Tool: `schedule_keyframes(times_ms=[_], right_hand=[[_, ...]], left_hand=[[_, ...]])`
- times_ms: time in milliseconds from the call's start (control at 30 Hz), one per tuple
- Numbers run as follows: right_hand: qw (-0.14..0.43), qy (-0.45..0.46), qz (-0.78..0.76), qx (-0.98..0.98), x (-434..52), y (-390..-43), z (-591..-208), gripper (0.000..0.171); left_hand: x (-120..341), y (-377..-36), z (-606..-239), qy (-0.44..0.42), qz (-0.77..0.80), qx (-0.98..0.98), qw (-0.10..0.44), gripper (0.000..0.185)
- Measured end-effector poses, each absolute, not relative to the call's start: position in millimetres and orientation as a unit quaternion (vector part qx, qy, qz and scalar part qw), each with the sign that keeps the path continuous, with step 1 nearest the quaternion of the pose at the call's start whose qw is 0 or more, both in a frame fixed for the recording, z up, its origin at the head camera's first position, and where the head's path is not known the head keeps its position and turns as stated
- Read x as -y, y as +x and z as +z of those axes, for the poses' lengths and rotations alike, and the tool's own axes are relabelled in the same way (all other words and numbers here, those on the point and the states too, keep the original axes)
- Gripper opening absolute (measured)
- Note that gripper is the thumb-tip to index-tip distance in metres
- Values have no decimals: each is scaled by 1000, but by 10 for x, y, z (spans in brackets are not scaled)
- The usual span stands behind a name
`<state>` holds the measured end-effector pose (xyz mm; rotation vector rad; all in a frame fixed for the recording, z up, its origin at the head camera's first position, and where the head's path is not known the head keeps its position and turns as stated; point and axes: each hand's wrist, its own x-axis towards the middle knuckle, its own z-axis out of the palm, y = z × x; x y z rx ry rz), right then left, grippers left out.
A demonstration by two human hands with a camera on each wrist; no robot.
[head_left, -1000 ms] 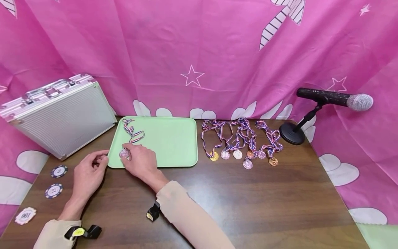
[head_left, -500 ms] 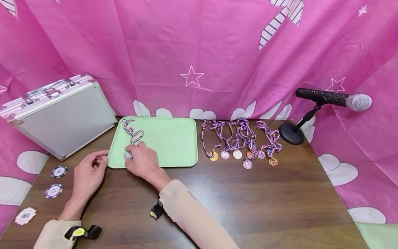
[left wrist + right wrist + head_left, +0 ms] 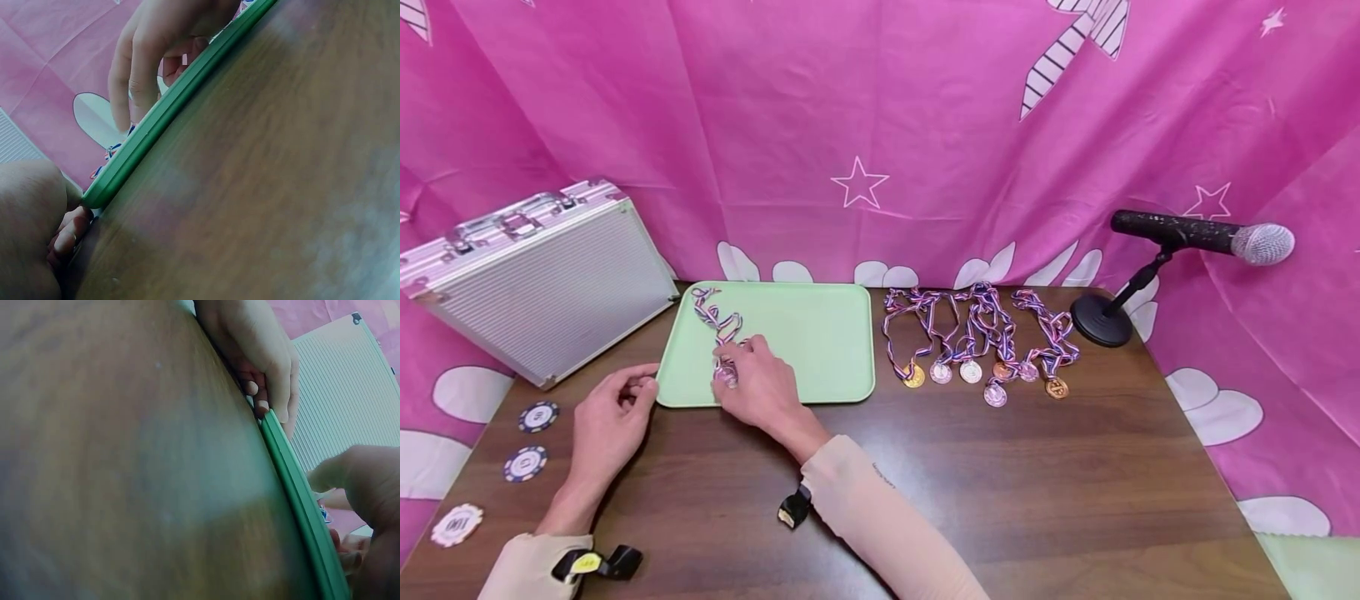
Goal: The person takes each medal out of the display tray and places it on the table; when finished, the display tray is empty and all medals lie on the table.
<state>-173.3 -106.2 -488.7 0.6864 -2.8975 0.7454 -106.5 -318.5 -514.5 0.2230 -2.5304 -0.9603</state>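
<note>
On the green tray (image 3: 820, 333), the right hand (image 3: 760, 383) rests over the near left part, its fingers curled down onto a silver medal (image 3: 726, 377) that lies flat there; whether the fingertips pinch the medal or only press on it cannot be told from the head view, and the right wrist view shows only the thumb and the tray's edge (image 3: 300, 506). The medal's striped red, white and blue ribbon (image 3: 715, 315) trails in loops from the hand toward the tray's far left corner. The left hand (image 3: 613, 412) sits on the wooden table (image 3: 1000, 483) at the tray's near left corner, fingers loosely curled with the tips touching the tray's rim, as both wrist views show (image 3: 65, 231); it holds nothing. Left of the tray stands a tilted aluminium case (image 3: 535, 279), and nearer than it, well left of the tray, three poker chips (image 3: 520, 462) lie in a row on the table. Just right of the tray a row of gold, silver and bronze medals (image 3: 985, 375) lies with ribbons stretched toward the pink backdrop (image 3: 880, 125). Further right of the tray a microphone (image 3: 1202, 235) sits on a small desk stand.
</note>
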Motion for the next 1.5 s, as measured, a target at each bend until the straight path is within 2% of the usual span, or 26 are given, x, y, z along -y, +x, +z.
schedule_keyframes(times_ms=[267, 500, 700, 833, 1100, 1333, 1500], right_hand=[[45, 133, 257, 956, 1113, -1744, -4907, 35], [37, 142, 265, 953, 1080, -1757, -4921, 28], [15, 174, 360, 916, 1038, -1856, -5067, 12], [-16, 156, 459, 875, 1003, -1940, -5150, 14], [-113, 65, 634, 763, 686, -1782, -4465, 2], [-132, 84, 734, 660, 310, -1773, -4130, 14], [-111, 103, 761, 631, 2, -1742, -3891, 19]], left_hand=[[3172, -1071, -5145, 75, -348, 910, 214, 27], [3181, -1069, -5161, 72, -353, 909, 212, 28], [3210, -1059, -5166, 76, -346, 912, 206, 29], [3217, -1053, -5169, 79, -345, 913, 204, 29], [3194, -1058, -5138, 84, -348, 913, 198, 29], [3189, -1064, -5126, 83, -350, 912, 196, 29], [3182, -1067, -5135, 78, -351, 910, 208, 28]])
